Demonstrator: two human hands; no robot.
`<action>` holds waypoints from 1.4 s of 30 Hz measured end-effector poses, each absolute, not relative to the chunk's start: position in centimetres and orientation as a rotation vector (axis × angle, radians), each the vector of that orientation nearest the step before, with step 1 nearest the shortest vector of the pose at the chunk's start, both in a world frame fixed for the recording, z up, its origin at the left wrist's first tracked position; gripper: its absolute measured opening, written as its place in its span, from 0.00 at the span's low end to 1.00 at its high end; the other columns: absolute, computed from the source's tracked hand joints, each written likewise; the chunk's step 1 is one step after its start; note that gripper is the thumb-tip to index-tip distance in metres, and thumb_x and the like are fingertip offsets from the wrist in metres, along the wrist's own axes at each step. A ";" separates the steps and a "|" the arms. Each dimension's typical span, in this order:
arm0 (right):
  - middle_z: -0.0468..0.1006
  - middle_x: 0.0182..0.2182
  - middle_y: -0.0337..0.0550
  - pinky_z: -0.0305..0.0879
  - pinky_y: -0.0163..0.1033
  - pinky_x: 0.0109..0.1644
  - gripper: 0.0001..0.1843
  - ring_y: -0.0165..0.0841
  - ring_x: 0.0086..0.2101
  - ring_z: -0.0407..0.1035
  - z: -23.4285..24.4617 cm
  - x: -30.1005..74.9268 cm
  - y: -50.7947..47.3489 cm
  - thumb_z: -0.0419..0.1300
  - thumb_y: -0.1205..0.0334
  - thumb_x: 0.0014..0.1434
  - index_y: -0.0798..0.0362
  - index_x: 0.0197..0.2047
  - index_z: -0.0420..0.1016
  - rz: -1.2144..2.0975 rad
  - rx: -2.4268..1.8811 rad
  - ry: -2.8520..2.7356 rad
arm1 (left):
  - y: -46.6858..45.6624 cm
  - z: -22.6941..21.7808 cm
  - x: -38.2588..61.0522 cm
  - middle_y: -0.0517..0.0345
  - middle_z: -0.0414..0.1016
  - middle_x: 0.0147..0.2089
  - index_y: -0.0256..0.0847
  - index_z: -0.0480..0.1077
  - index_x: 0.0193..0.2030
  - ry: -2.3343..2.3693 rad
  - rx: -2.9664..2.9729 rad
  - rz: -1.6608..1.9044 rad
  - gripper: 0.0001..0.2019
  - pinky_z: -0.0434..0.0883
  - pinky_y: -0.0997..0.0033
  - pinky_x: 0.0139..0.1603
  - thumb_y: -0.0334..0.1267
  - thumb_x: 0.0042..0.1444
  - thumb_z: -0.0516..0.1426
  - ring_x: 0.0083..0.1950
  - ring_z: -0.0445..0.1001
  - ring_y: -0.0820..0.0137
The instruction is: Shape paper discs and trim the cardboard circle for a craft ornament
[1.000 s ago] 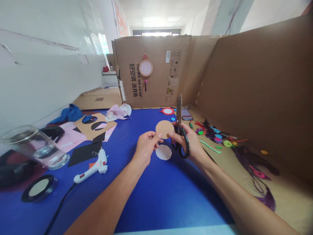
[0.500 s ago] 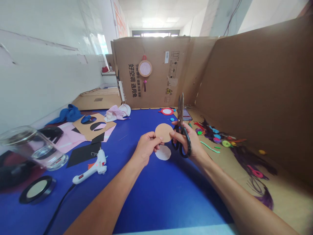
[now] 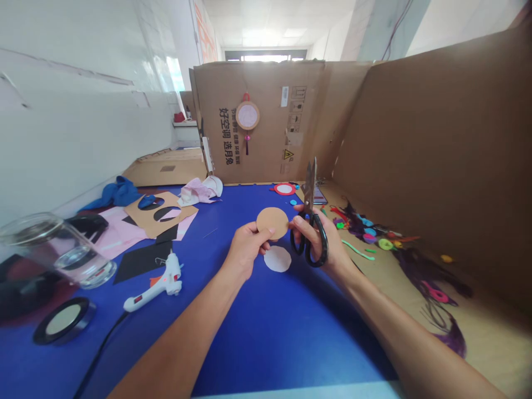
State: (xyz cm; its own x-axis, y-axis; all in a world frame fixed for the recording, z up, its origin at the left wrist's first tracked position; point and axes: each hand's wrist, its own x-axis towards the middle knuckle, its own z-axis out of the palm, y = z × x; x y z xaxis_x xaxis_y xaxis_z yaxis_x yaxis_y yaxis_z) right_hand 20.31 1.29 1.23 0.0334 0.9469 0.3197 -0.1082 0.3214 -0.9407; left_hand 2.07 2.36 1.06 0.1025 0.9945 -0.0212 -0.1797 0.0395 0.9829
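Observation:
Between thumb and fingers, my left hand [image 3: 246, 247] pinches the lower left edge of a round tan cardboard disc [image 3: 272, 221]. My right hand [image 3: 328, 238] is closed on black-handled scissors [image 3: 309, 194], their blades pointing up and slightly apart. The right fingertips are right by the disc's right edge; whether they touch it I cannot tell. Just below the disc, a whitish circle [image 3: 277, 260] with an uneven cut edge lies flat on the blue tabletop [image 3: 257, 343].
On the left are a white glue gun [image 3: 155, 289], a glass of water [image 3: 62, 249], a black round tape roll [image 3: 64, 321] and cardboard with round holes [image 3: 139, 224]. Purple tassels [image 3: 419, 271] and small coloured parts lie right. Cardboard walls [image 3: 266, 122] stand behind and right.
The cardboard disc has moved slightly left with my left hand, away from the right fingers that overlapped its edge. The scissors have shifted a little to the right.

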 end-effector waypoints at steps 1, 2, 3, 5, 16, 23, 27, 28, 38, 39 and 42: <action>0.76 0.30 0.36 0.65 0.37 0.29 0.28 0.31 0.26 0.67 1.3 20.3 1.3 0.71 0.46 0.58 0.46 0.58 0.72 1.006 -0.901 -1.252 | 2.4 1.1 2.1 0.54 0.79 0.30 0.37 0.78 0.35 1.018 1.094 1.208 0.14 0.61 0.75 0.25 0.46 0.49 0.69 0.24 0.66 0.77; 0.75 0.30 0.36 0.65 0.37 0.29 0.29 0.31 0.26 0.66 1.3 20.2 1.3 0.72 0.46 0.57 0.46 0.57 0.72 1.008 -0.910 -1.253 | 2.4 1.1 2.1 0.54 0.79 0.30 0.37 0.79 0.34 1.021 1.092 1.217 0.14 0.61 0.75 0.25 0.46 0.49 0.69 0.24 0.66 0.77; 0.75 0.30 0.36 0.64 0.37 0.29 0.30 0.31 0.26 0.66 1.3 20.1 1.3 0.74 0.47 0.55 0.46 0.57 0.72 1.014 -0.921 -1.257 | 2.4 1.0 2.1 0.54 0.78 0.29 0.37 0.79 0.34 1.023 1.091 1.222 0.14 0.61 0.75 0.25 0.47 0.49 0.69 0.24 0.66 0.77; 0.75 0.30 0.35 0.63 0.37 0.29 0.31 0.30 0.25 0.65 1.3 19.9 1.4 0.76 0.48 0.52 0.46 0.55 0.73 1.036 -0.938 -1.261 | 2.3 1.0 2.1 0.55 0.77 0.28 0.37 0.79 0.33 1.019 1.096 1.221 0.14 0.60 0.75 0.25 0.47 0.49 0.69 0.24 0.65 0.77; 0.74 0.27 0.34 0.62 0.37 0.27 0.29 0.30 0.23 0.65 1.3 20.4 1.6 0.72 0.45 0.55 0.47 0.56 0.73 1.021 -0.947 -1.237 | 2.4 1.1 1.7 0.55 0.75 0.26 0.37 0.79 0.33 1.047 1.077 1.209 0.15 0.61 0.74 0.26 0.47 0.48 0.70 0.24 0.66 0.76; 0.77 0.28 0.38 0.62 0.36 0.26 0.29 0.29 0.22 0.65 1.2 20.2 1.5 0.70 0.42 0.57 0.51 0.54 0.74 1.071 -0.945 -1.270 | 2.8 1.5 1.3 0.59 0.71 0.24 0.37 0.78 0.32 1.049 0.996 1.323 0.14 0.60 0.75 0.25 0.46 0.47 0.70 0.25 0.66 0.76; 0.76 0.26 0.37 0.62 0.35 0.25 0.29 0.29 0.22 0.65 1.1 20.2 1.4 0.70 0.43 0.58 0.50 0.56 0.74 1.056 -0.972 -1.289 | 2.8 1.4 1.3 0.59 0.71 0.24 0.36 0.78 0.32 1.044 0.995 1.323 0.14 0.60 0.75 0.26 0.45 0.47 0.69 0.25 0.66 0.76; 0.76 0.26 0.37 0.62 0.35 0.25 0.29 0.29 0.22 0.65 1.1 20.2 1.4 0.70 0.43 0.58 0.50 0.56 0.74 1.057 -0.976 -1.293 | 2.8 1.4 1.4 0.59 0.72 0.24 0.36 0.77 0.32 1.047 0.997 1.324 0.14 0.60 0.75 0.26 0.45 0.47 0.69 0.25 0.66 0.76; 0.78 0.30 0.38 0.65 0.35 0.26 0.29 0.30 0.24 0.66 0.8 20.1 1.5 0.71 0.42 0.58 0.48 0.56 0.74 1.061 -0.941 -1.246 | 2.8 1.7 1.2 0.57 0.74 0.26 0.36 0.78 0.31 1.044 1.000 1.350 0.12 0.61 0.75 0.27 0.44 0.46 0.69 0.26 0.66 0.76; 0.78 0.31 0.39 0.66 0.35 0.27 0.29 0.30 0.25 0.67 0.8 20.1 1.4 0.71 0.42 0.58 0.48 0.56 0.73 1.058 -0.947 -1.231 | 2.8 1.8 1.1 0.57 0.74 0.27 0.36 0.78 0.31 1.032 0.994 1.351 0.12 0.61 0.75 0.27 0.44 0.46 0.69 0.26 0.66 0.76; 0.78 0.34 0.40 0.68 0.36 0.30 0.30 0.31 0.28 0.69 0.9 20.2 1.3 0.72 0.43 0.57 0.46 0.57 0.73 1.046 -0.963 -1.213 | 2.6 1.7 1.3 0.56 0.76 0.29 0.37 0.77 0.30 1.009 1.015 1.300 0.12 0.60 0.75 0.26 0.43 0.46 0.69 0.26 0.66 0.77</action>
State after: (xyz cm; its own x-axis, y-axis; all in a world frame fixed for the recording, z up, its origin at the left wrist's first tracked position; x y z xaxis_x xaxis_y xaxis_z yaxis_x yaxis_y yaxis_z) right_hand 20.21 1.33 0.94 0.0499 0.9676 0.2474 -0.1029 0.2513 -0.9624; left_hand 1.30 2.60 1.69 0.0186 0.9998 -0.0103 -0.2576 0.0148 0.9661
